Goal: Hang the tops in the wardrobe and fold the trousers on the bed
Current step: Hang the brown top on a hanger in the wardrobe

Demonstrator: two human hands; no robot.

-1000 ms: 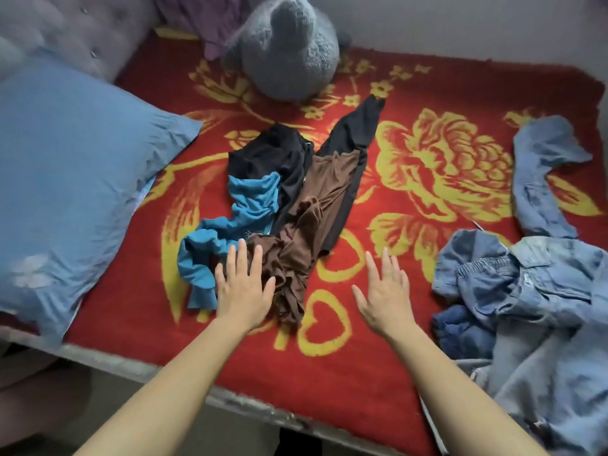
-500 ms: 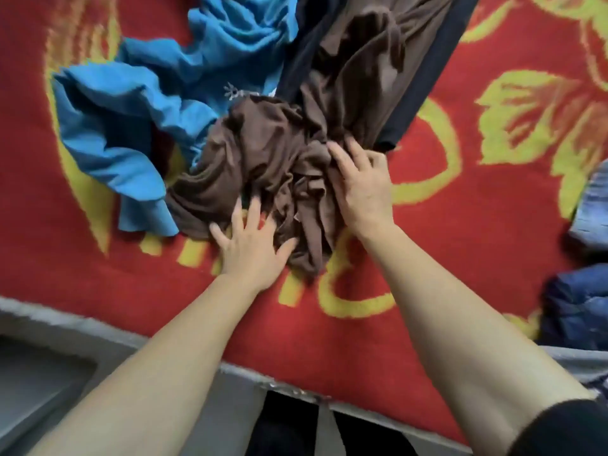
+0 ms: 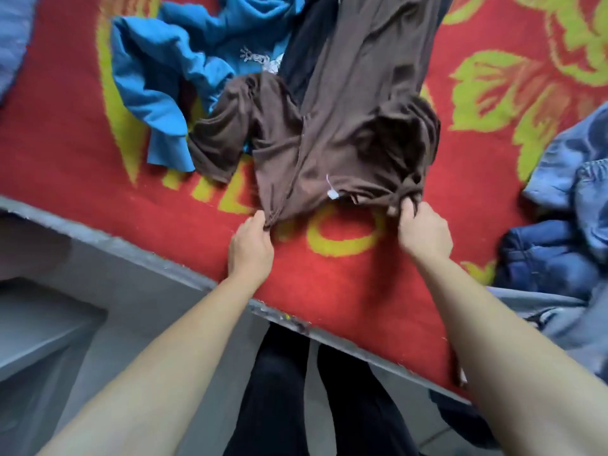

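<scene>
A brown top lies stretched on the red bed cover, neck end toward me, a white label showing at the collar. My left hand pinches its near left shoulder edge. My right hand grips the near right shoulder edge. One short sleeve spreads to the left. A crumpled blue top lies left of it, partly under the brown one. A dark garment sits between them, mostly hidden.
A pile of denim trousers lies at the right edge of the bed. The grey bed edge runs diagonally below my hands. A blue pillow corner shows at top left. My dark-trousered legs stand against the bed.
Both hands went from reaching over the crumpled brown top to gripping its shoulders. The top has been pulled toward me and spread out flatter.
</scene>
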